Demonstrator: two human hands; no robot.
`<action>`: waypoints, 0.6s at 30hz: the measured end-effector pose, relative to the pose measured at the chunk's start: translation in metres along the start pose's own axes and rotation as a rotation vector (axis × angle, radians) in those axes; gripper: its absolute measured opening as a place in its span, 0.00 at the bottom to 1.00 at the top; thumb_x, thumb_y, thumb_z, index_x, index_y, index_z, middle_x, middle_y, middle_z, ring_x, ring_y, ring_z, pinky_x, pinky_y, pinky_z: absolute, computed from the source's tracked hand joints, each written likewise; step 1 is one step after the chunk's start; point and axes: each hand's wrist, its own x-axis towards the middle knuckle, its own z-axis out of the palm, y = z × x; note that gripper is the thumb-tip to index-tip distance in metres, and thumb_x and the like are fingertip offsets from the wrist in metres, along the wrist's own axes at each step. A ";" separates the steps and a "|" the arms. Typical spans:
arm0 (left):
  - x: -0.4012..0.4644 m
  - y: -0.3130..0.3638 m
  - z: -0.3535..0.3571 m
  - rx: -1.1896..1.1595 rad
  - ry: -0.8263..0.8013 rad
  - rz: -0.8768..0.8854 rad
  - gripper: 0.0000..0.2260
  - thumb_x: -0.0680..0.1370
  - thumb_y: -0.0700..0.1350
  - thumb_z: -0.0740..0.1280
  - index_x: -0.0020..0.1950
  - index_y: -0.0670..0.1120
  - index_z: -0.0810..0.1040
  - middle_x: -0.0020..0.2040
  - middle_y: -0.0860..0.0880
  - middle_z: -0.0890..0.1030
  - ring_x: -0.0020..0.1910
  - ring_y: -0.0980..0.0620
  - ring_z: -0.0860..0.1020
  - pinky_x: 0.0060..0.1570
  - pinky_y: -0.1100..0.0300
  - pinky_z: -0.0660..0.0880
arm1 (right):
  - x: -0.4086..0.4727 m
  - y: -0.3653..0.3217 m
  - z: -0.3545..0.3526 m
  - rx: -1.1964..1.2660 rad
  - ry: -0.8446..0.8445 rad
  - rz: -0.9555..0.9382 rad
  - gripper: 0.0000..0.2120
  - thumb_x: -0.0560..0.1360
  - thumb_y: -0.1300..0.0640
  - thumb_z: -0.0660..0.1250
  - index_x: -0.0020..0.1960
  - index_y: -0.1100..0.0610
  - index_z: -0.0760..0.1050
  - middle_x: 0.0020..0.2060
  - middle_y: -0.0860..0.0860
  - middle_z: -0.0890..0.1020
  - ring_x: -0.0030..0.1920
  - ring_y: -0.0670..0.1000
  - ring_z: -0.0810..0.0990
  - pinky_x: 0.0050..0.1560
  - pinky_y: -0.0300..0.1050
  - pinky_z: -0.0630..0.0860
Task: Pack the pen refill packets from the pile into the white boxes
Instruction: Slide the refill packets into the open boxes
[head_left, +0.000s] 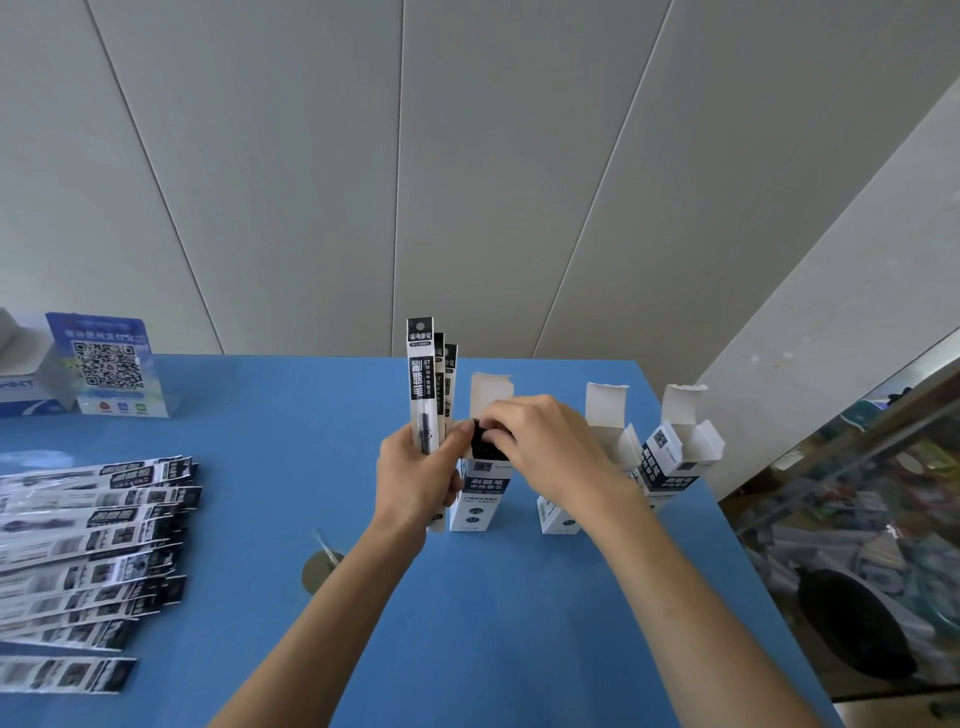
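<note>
My left hand (415, 475) grips a few pen refill packets (422, 379) upright beside an open white box (480, 496). My right hand (545, 447) rests over that box's mouth, its fingers pinching the black tops of packets standing inside it. Two more white boxes stand to the right with flaps up: one (605, 415) partly behind my right wrist, and another (675, 457) further right. A pile of refill packets (93, 545) lies flat at the left of the blue table (493, 623).
A QR code stand (106, 364) and a white and blue carton (26, 379) sit at the far left. A small round metal disc (319, 569) lies near my left forearm. The table's right edge drops to a glass display case (857, 545).
</note>
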 end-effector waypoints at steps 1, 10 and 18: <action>0.000 0.000 0.000 -0.003 -0.001 0.000 0.10 0.77 0.46 0.71 0.42 0.39 0.78 0.27 0.47 0.73 0.23 0.51 0.69 0.24 0.60 0.67 | 0.000 0.000 0.002 -0.016 -0.018 0.010 0.05 0.78 0.55 0.63 0.50 0.54 0.77 0.45 0.50 0.82 0.46 0.55 0.78 0.43 0.50 0.75; -0.001 0.001 -0.003 0.026 0.005 -0.010 0.10 0.76 0.48 0.71 0.39 0.43 0.77 0.27 0.44 0.73 0.24 0.49 0.69 0.25 0.59 0.66 | -0.006 -0.002 -0.006 -0.020 -0.038 0.077 0.10 0.78 0.56 0.59 0.55 0.52 0.77 0.44 0.53 0.82 0.45 0.57 0.78 0.42 0.49 0.75; -0.001 0.001 -0.003 0.016 0.013 0.000 0.10 0.77 0.47 0.70 0.42 0.40 0.79 0.28 0.46 0.74 0.24 0.50 0.70 0.26 0.59 0.67 | -0.006 -0.007 -0.003 0.016 -0.102 0.103 0.14 0.77 0.58 0.55 0.54 0.50 0.77 0.43 0.53 0.82 0.44 0.56 0.77 0.42 0.49 0.75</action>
